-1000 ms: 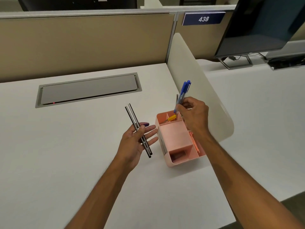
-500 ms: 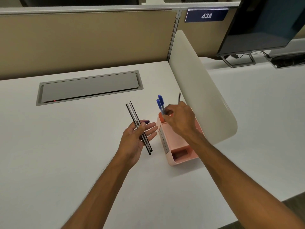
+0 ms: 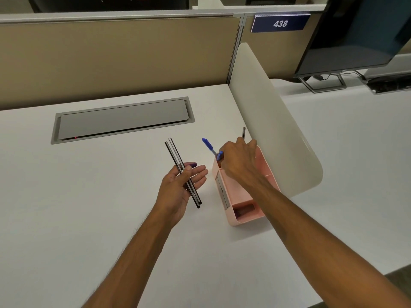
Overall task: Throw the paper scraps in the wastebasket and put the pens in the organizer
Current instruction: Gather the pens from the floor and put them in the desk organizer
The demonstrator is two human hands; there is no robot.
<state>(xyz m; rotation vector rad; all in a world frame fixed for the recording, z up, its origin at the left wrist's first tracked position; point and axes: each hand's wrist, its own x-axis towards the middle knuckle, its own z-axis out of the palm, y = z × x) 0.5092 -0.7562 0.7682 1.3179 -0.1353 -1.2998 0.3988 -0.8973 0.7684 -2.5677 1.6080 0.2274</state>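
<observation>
A pink organizer stands on the white desk beside a cream divider. My right hand is curled over its back compartment, fingers against two blue pens that lean left out of it. A thin dark pen stands upright behind that hand. My left hand is just left of the organizer, palm up, thumb pressing a bundle of slim dark pens across the fingers. A purple tip shows at those fingers. No paper scraps or wastebasket are in view.
A grey cable hatch is set into the desk at the back left. The cream divider rises right next to the organizer. A tan partition closes the back. On the neighbouring desk to the right stands a monitor.
My right hand has lowered the blue pens from above the organizer into its back compartment, and they now splay to the left. My left hand has kept its dark pens almost still.
</observation>
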